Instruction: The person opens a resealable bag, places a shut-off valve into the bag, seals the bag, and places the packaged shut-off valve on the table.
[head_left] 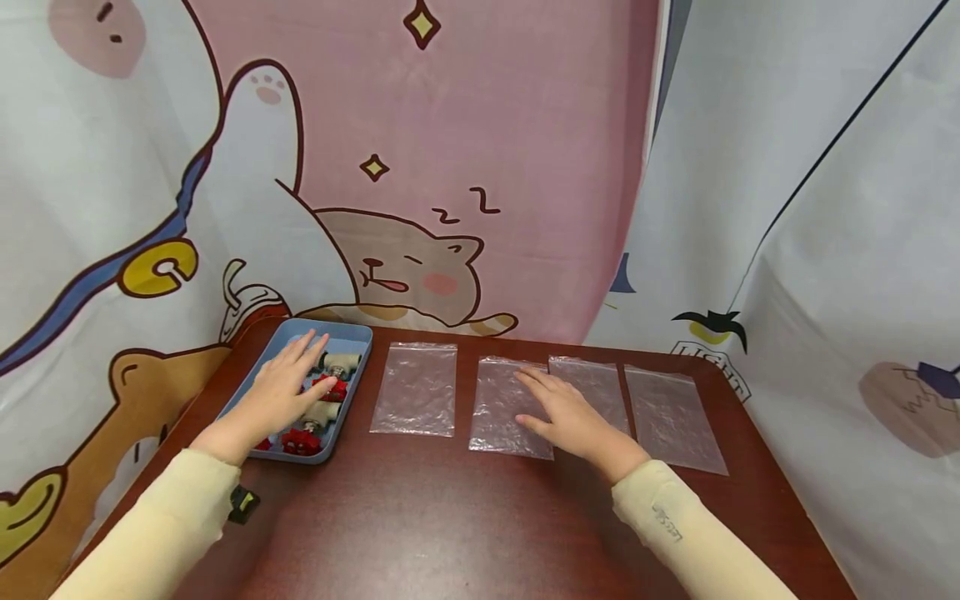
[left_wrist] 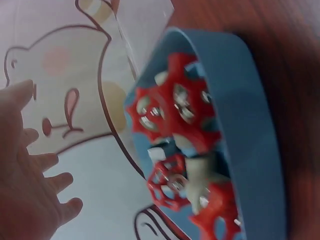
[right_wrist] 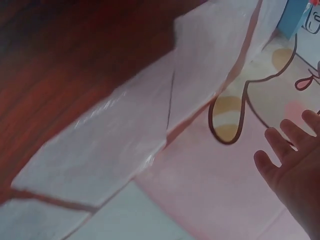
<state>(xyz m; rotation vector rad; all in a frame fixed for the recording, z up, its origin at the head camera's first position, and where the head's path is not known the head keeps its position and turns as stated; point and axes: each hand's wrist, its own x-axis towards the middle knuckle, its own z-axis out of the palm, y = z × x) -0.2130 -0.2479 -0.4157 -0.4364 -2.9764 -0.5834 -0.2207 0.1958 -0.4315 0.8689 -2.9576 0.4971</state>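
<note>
My left hand (head_left: 277, 396) is over the blue tray (head_left: 347, 335), its fingers spread and nothing held. Inside the tray lie several valves (head_left: 302, 442) with red handwheels and cream bodies; my hand covers part of them in the head view. The left wrist view shows the red handwheels (left_wrist: 185, 100) up close, with the left hand (left_wrist: 25, 175) off to one side. Over the middle zip-lock bags, my right hand (head_left: 570, 412) has its fingers extended and holds nothing. It hides parts of the clear bag (head_left: 498, 417) and the bag beside it (head_left: 592, 387).
Another clear bag (head_left: 416, 392) lies right of the tray, and one more bag (head_left: 675, 417) lies at the far right of the row. All rest flat on the dark brown table (head_left: 420, 533). A printed cartoon curtain (head_left: 540, 167) hangs behind the table.
</note>
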